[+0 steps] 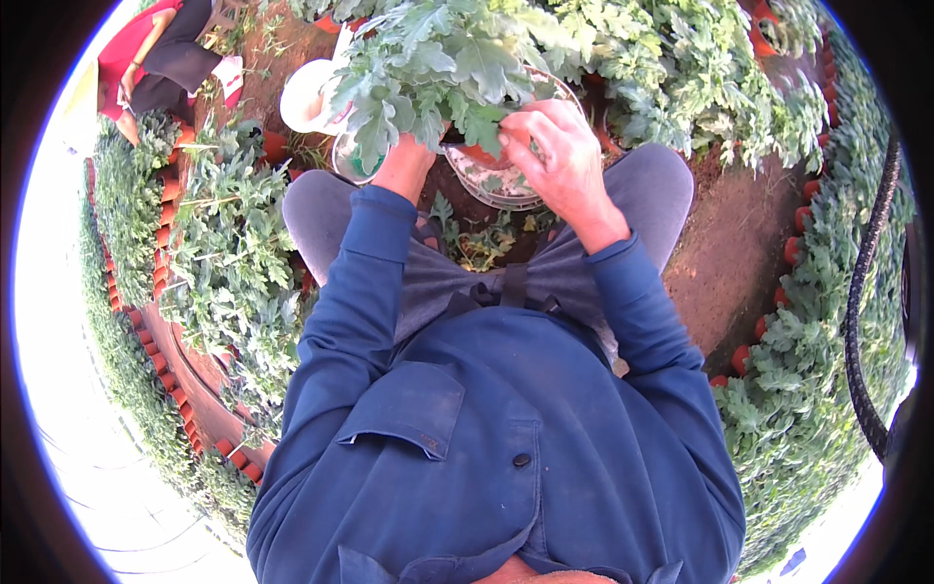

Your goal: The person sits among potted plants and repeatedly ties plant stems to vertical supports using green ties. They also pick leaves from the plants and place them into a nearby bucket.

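A leafy green potted plant [438, 51], apparently a chrysanthemum, stands before me between my knees. Its terracotta-coloured pot [478, 155] shows under the leaves, over a round plastic bucket [503, 202] with whitish material inside. My left hand [406, 164] reaches in under the foliage; leaves hide its fingers, so its grip cannot be seen. My right hand [554, 150] is at the pot's right side, thumb and forefinger pinched at the edge of a lobed leaf [481, 125].
A white container [310, 95] and a smaller clear tub [350, 157] stand left of the plant. Rows of potted plants [233, 219] flank me on both sides. A person in red [139, 44] sits at the upper left. A dark braided cable [861, 292] hangs at the right.
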A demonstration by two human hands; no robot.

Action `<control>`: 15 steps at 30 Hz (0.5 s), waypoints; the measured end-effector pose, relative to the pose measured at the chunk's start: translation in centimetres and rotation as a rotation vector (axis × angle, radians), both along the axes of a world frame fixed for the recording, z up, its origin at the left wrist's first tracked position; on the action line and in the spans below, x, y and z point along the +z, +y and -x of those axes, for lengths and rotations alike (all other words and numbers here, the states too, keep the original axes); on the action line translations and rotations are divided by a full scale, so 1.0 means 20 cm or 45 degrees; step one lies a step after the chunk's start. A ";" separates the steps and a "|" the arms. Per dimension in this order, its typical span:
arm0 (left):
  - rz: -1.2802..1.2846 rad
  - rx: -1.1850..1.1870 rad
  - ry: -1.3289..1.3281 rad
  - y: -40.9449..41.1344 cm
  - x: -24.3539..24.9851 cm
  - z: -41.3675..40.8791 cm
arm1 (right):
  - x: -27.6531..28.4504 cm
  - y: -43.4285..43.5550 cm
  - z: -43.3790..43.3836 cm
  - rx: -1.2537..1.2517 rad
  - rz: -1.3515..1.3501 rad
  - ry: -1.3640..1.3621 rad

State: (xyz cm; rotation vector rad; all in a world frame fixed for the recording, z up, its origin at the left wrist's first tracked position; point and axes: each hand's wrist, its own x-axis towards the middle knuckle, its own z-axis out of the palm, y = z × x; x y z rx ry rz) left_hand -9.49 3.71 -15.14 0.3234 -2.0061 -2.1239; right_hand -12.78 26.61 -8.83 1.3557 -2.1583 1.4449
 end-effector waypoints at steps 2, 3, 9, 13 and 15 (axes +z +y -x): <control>-0.012 -0.001 -0.008 -0.01 -0.02 -0.04 | 0.05 -0.02 0.05 0.196 -0.065 -0.052; -0.013 0.001 -0.005 -0.01 0.00 -0.04 | 0.07 -0.04 0.08 0.218 -0.086 0.003; -0.033 -0.007 -0.023 -0.06 -0.03 -0.16 | 0.20 -0.22 0.29 0.409 -0.144 -0.020; -0.045 -0.005 -0.029 -0.09 -0.05 -0.22 | 0.18 -0.27 0.31 0.385 -0.134 -0.161; -0.032 0.020 -0.035 -0.08 -0.03 -0.28 | 0.21 -0.25 0.32 0.375 -0.182 -0.405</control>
